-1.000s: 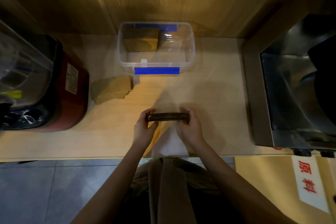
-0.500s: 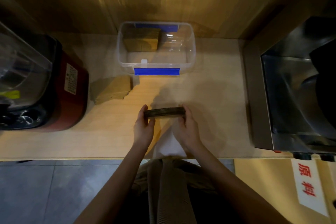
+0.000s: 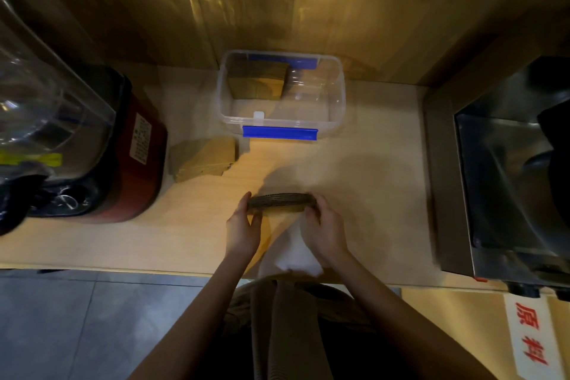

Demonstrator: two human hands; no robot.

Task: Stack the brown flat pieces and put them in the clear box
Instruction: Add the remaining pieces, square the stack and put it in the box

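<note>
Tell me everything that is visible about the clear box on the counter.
The clear box is a see-through plastic tub, rectangular with rounded corners, standing upright and open, with no lid on it. Blue clips sit on its near and far long sides, and a small white tab is on the near rim. It stands on the pale counter against the wooden back wall. Inside, in its left part, lies a stack of brown flat pieces; the right part looks empty. Neither hand touches it.

left hand (image 3: 243,227), right hand (image 3: 324,231), both apparently gripping
</note>
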